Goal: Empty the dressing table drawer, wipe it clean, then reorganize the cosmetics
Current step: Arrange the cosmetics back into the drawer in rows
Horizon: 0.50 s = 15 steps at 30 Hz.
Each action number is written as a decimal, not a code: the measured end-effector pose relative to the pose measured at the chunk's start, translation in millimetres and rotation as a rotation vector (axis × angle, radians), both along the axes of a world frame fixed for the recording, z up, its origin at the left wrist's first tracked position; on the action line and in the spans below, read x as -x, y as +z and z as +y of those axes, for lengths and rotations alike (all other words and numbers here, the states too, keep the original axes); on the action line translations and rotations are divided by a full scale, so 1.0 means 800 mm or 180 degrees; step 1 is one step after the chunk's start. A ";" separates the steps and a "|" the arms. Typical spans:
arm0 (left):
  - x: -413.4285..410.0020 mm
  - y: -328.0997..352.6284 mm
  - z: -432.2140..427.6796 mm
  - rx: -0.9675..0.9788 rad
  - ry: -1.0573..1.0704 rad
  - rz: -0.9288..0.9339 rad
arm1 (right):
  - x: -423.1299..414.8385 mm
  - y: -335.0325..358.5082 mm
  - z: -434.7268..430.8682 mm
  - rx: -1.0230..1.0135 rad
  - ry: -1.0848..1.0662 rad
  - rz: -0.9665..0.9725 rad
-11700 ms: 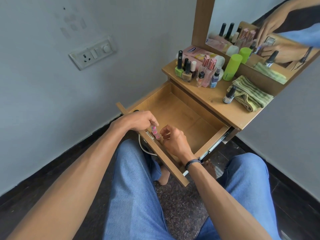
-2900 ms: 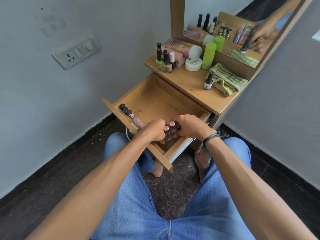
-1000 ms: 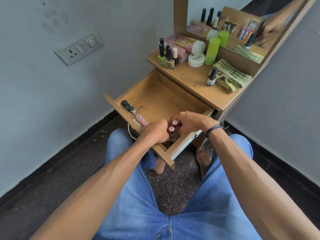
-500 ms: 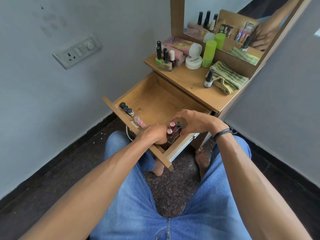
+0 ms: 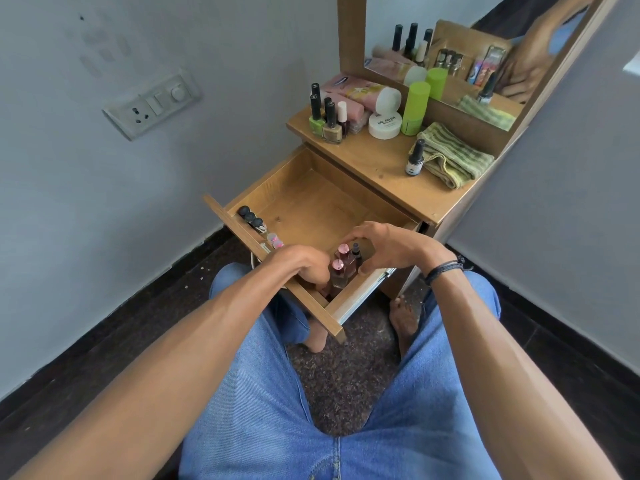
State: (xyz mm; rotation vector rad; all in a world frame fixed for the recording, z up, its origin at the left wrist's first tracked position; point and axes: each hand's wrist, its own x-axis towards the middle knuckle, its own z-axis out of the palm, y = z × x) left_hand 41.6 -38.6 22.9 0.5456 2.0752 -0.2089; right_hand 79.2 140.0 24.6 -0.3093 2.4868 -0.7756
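The wooden drawer (image 5: pixel 311 199) is pulled out over my knees. Two pink-capped bottles (image 5: pixel 341 263) and a small black-capped one (image 5: pixel 356 252) stand in its front right corner. My left hand (image 5: pixel 303 265) is curled down inside the front wall, its fingers closed against the nearer pink-capped bottle. Arched over the group is my right hand (image 5: pixel 384 247), fingers apart and thumb beside the bottles. Three black-capped bottles (image 5: pixel 250 216) and pink-topped items (image 5: pixel 275 240) line the drawer's front left.
On the table top (image 5: pixel 388 171) stand nail polish bottles (image 5: pixel 327 116), pink tubes (image 5: pixel 360 93), a white jar (image 5: pixel 384 124), a green can (image 5: pixel 415 107), a dropper bottle (image 5: pixel 415 161) and a folded striped cloth (image 5: pixel 450 157). The mirror (image 5: pixel 467 46) is behind and a wall socket (image 5: pixel 152 105) to the left.
My right hand has loosened from the pink-capped bottles and spread its fingers above them. The left hand stays curled at the drawer front. More bottles stand in the drawer than 11.7 s ago.
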 end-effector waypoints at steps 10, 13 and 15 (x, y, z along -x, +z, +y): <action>0.016 0.016 -0.018 -0.0341 0.0208 -0.0450 | -0.001 0.000 0.001 0.0001 -0.0046 0.0025; 0.020 0.013 -0.024 -0.0462 0.0266 -0.0538 | -0.003 -0.001 0.000 -0.0021 -0.0071 0.0045; 0.020 0.010 -0.026 -0.0515 0.0262 -0.0560 | -0.005 -0.001 -0.002 -0.0019 -0.0072 0.0062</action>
